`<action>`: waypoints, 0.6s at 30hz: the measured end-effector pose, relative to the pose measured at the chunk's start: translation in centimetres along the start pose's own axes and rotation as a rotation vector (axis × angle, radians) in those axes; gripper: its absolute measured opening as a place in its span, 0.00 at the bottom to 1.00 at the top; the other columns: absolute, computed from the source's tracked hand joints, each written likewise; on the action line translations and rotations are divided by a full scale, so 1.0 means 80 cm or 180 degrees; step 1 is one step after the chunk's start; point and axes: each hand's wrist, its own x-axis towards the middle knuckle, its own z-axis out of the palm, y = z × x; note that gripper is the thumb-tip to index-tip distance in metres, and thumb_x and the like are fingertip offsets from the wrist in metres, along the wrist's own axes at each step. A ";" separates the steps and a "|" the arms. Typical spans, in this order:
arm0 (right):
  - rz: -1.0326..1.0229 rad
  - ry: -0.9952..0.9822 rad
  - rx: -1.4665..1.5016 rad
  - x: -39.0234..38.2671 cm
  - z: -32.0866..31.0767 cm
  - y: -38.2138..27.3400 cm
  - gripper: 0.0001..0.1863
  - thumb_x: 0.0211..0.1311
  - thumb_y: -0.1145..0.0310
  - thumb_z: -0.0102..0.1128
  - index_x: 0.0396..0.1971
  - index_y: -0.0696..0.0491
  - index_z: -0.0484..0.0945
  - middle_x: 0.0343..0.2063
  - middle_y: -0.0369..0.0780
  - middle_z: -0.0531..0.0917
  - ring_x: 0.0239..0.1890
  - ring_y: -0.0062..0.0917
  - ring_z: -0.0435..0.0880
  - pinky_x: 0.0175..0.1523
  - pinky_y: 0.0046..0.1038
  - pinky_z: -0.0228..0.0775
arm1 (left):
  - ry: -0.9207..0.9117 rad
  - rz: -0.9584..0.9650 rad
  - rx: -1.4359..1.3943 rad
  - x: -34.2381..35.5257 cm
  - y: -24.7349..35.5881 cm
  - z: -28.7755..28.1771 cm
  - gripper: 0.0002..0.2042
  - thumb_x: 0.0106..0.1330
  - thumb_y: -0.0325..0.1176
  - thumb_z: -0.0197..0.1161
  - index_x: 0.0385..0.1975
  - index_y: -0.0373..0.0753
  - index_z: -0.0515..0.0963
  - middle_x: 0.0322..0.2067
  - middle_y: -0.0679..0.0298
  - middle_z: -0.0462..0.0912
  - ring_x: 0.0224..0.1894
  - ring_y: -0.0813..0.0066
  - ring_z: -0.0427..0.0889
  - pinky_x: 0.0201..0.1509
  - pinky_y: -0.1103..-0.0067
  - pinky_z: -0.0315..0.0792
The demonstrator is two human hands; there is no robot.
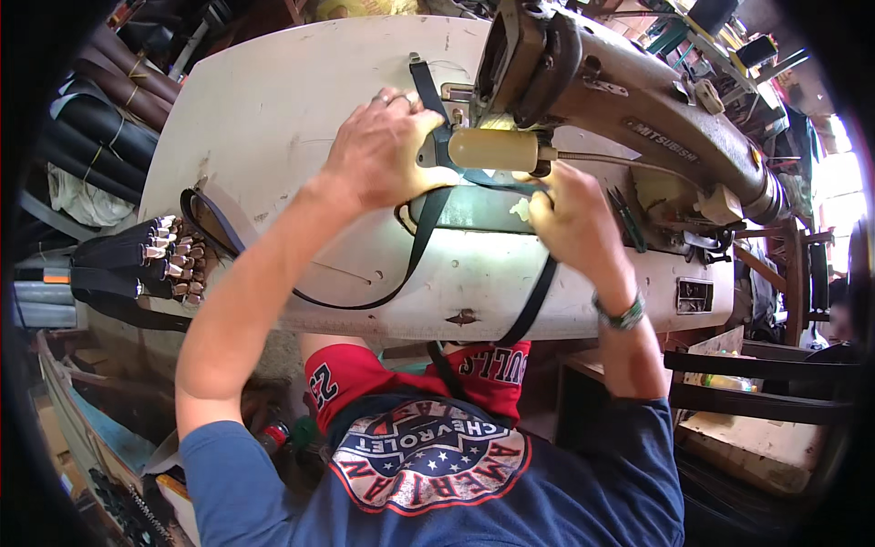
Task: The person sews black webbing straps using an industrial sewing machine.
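Black straps (422, 246) cross under the head of a brown industrial sewing machine (629, 109). My left hand (383, 150) grips them where they cross, its thumb and fingers on either side of a dark piece. Above it, one strap end carries a small metal clip (415, 58). My right hand (570, 214) is closed, pinching a strap just right of the machine's cream lamp (492, 149). A strap length (529, 305) hangs from below this hand over the table's front edge. The lamp and machine head hide the needle and the stitching spot.
The white table (246, 118) bears dark-handled snips (627, 219) right of my right hand. A bundle of black straps with metal clips (150, 260) lies at its left edge. Rolls of dark material (100, 128) stand beyond. A wooden stool (747, 447) is at the right.
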 end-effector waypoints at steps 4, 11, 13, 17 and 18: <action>0.0415 -0.1176 0.0655 0.045 -0.033 -0.001 0.16 0.61 0.60 0.67 0.27 0.59 0.81 0.16 0.41 0.79 0.21 0.27 0.82 0.37 0.36 0.75 | 0.0367 0.0955 -0.0690 0.020 -0.038 0.040 0.37 0.51 0.54 0.78 0.57 0.33 0.80 0.63 0.52 0.77 0.69 0.54 0.67 0.72 0.62 0.65; 0.0142 -0.1086 0.0035 0.047 0.008 0.033 0.23 0.60 0.51 0.71 0.27 0.61 0.82 0.21 0.48 0.81 0.24 0.36 0.80 0.37 0.36 0.74 | 0.0276 0.0827 -0.1133 0.020 -0.047 0.052 0.32 0.51 0.48 0.80 0.53 0.35 0.84 0.61 0.62 0.81 0.68 0.57 0.67 0.74 0.66 0.63; -0.0660 -0.0301 0.0756 0.048 0.032 0.042 0.20 0.59 0.55 0.73 0.33 0.59 0.84 0.24 0.50 0.81 0.25 0.40 0.79 0.36 0.38 0.74 | 0.0213 0.0759 -0.1123 0.020 -0.048 0.047 0.32 0.51 0.47 0.80 0.54 0.35 0.83 0.60 0.63 0.82 0.66 0.58 0.68 0.72 0.68 0.65; -0.0632 -0.0043 0.0812 0.044 0.040 0.042 0.18 0.57 0.58 0.75 0.34 0.59 0.83 0.26 0.52 0.81 0.23 0.44 0.77 0.30 0.38 0.71 | 0.0320 0.0843 -0.0955 0.023 -0.048 0.049 0.29 0.52 0.46 0.79 0.52 0.36 0.85 0.58 0.63 0.84 0.63 0.59 0.71 0.70 0.69 0.67; -0.0864 0.0036 0.0601 0.046 0.043 0.052 0.20 0.57 0.58 0.75 0.33 0.61 0.82 0.23 0.52 0.79 0.20 0.42 0.75 0.28 0.38 0.69 | 0.0324 0.0820 -0.1029 0.020 -0.039 0.046 0.23 0.52 0.33 0.77 0.49 0.34 0.83 0.56 0.60 0.83 0.63 0.60 0.70 0.70 0.69 0.66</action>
